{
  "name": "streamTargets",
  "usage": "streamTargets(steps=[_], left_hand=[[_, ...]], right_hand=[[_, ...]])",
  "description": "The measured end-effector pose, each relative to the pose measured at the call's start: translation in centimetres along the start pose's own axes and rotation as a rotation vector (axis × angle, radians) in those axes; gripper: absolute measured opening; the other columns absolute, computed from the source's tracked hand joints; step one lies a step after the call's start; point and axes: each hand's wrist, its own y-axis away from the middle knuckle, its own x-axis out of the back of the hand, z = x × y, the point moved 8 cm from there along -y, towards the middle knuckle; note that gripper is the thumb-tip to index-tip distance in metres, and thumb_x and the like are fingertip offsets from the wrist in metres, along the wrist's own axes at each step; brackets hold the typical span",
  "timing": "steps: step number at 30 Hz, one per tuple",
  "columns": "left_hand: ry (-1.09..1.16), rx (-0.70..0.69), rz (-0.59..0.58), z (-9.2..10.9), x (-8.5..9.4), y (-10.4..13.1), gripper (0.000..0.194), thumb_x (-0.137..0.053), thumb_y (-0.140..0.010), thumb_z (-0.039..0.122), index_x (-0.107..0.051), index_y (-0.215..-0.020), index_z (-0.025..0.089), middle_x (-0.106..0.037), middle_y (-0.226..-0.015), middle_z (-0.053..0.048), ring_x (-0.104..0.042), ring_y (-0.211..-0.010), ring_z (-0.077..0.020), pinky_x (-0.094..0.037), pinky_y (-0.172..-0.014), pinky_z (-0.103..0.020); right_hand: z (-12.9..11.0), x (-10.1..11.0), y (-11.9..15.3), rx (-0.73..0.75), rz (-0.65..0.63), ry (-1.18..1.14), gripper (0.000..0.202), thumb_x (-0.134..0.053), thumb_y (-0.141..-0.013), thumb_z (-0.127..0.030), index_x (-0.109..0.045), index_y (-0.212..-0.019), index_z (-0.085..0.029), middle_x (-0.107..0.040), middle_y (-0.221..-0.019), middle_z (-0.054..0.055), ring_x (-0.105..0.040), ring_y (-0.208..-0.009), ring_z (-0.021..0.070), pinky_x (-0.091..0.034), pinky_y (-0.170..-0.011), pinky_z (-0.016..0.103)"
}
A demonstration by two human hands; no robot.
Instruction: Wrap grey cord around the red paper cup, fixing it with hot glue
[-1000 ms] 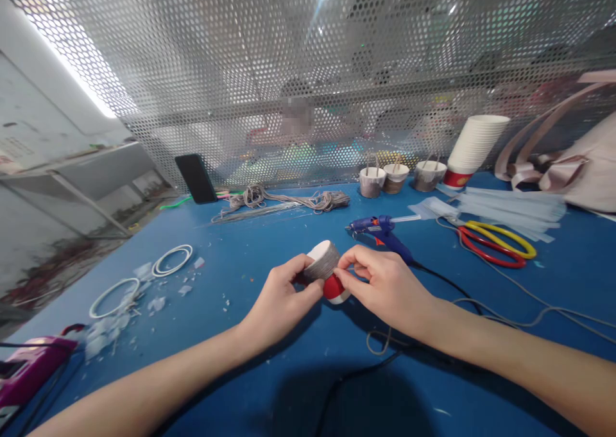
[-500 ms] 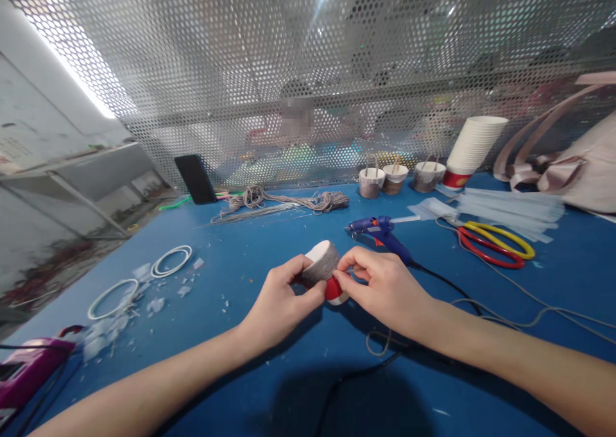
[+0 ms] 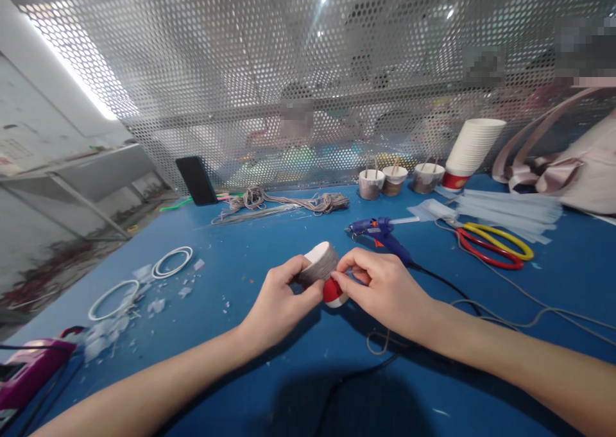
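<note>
A small paper cup [image 3: 333, 292] is tilted in front of me, its white mouth facing up and left. Grey cord [image 3: 321, 265] wraps the part near the rim, and the red and white lower part is bare. My left hand [image 3: 285, 296] is closed around the cup, thumb on the near side. At the lower edge of the wrapped cord, my right hand [image 3: 378, 280] pinches with thumb and forefinger; the bit of cord between the fingertips is mostly hidden. Just beyond the right hand lies a blue hot glue gun [image 3: 380, 228], a glue stick in its back end.
Red and yellow handled scissors [image 3: 495, 244] and pale strips [image 3: 510, 209] lie right. Behind stand wrapped cups [image 3: 371, 185], a paper cup stack [image 3: 474, 148] and a phone [image 3: 196, 180]. Left are white rings [image 3: 172, 262], scraps and a magenta device [image 3: 31, 373]. Loose cord [image 3: 529, 325] trails right.
The cup has turned slightly in my hands, so a little more of its red part shows. Both hands keep nearly the same place and hold.
</note>
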Motion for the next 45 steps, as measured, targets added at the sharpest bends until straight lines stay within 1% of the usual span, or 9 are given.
streamTargets(steps=[8, 17, 23, 29, 36, 41, 45], left_hand=[[0.044, 0.009, -0.014, 0.12, 0.17, 0.01, 0.014, -0.048, -0.070, 0.025, -0.054, -0.060, 0.016, -0.048, -0.058, 0.003, -0.042, -0.058, -0.0113, -0.034, -0.055, -0.022], [0.028, 0.006, -0.007, -0.01, 0.08, -0.01, 0.014, -0.053, -0.070, 0.026, -0.056, -0.062, 0.015, -0.050, -0.059, 0.002, -0.043, -0.059, -0.0114, -0.035, -0.056, -0.022], [0.020, -0.014, 0.009, -0.12, 0.18, -0.04, 0.013, -0.054, -0.070, 0.025, -0.056, -0.063, 0.015, -0.050, -0.060, 0.002, -0.044, -0.059, -0.0111, -0.035, -0.056, -0.022], [-0.008, -0.024, 0.001, 0.10, 0.09, -0.05, 0.016, -0.053, -0.071, 0.026, -0.054, -0.059, 0.015, -0.047, -0.058, 0.003, -0.041, -0.058, -0.0108, -0.034, -0.056, -0.022], [-0.018, -0.019, 0.018, 0.08, 0.37, -0.06, 0.014, -0.053, -0.071, 0.024, -0.056, -0.061, 0.014, -0.048, -0.058, 0.003, -0.043, -0.058, -0.0109, -0.035, -0.055, -0.022], [-0.019, -0.030, -0.002, 0.26, 0.15, -0.06, 0.016, -0.053, -0.070, 0.023, -0.052, -0.057, 0.015, -0.045, -0.057, 0.004, -0.040, -0.057, -0.0100, -0.033, -0.054, -0.022], [-0.012, -0.025, -0.006, 0.02, 0.10, -0.09, 0.015, -0.054, -0.071, 0.024, -0.053, -0.059, 0.015, -0.045, -0.058, 0.003, -0.040, -0.058, -0.0103, -0.033, -0.055, -0.022]], right_hand=[[0.16, -0.03, -0.10, -0.007, -0.011, -0.016, 0.010, -0.058, -0.079, -0.013, -0.055, -0.070, -0.018, -0.052, -0.055, -0.006, -0.041, -0.046, 0.0064, -0.029, -0.046, 0.020], [0.14, -0.01, -0.21, -0.005, 0.003, -0.028, 0.010, -0.056, -0.080, -0.015, -0.057, -0.071, -0.018, -0.054, -0.055, -0.005, -0.043, -0.046, 0.0073, -0.030, -0.046, 0.021], [0.06, 0.03, -0.22, 0.016, -0.007, 0.005, 0.009, -0.057, -0.080, -0.013, -0.057, -0.072, -0.018, -0.053, -0.056, -0.005, -0.044, -0.047, 0.0073, -0.031, -0.046, 0.021], [-0.02, -0.13, -0.14, 0.011, -0.019, -0.004, 0.010, -0.057, -0.082, -0.015, -0.057, -0.073, -0.018, -0.054, -0.057, -0.005, -0.044, -0.048, 0.0076, -0.033, -0.046, 0.021], [0.09, -0.06, -0.19, 0.024, -0.013, -0.008, 0.009, -0.058, -0.082, -0.014, -0.057, -0.073, -0.018, -0.057, -0.060, -0.004, -0.047, -0.049, 0.0081, -0.033, -0.047, 0.021], [0.18, -0.22, -0.12, 0.031, -0.021, -0.007, 0.008, -0.057, -0.082, -0.014, -0.058, -0.075, -0.018, -0.057, -0.060, -0.004, -0.047, -0.050, 0.0083, -0.034, -0.050, 0.022], [0.22, -0.16, -0.15, 0.023, -0.025, -0.013, 0.009, -0.058, -0.083, -0.015, -0.059, -0.074, -0.018, -0.060, -0.062, -0.003, -0.049, -0.051, 0.0088, -0.035, -0.051, 0.022]])
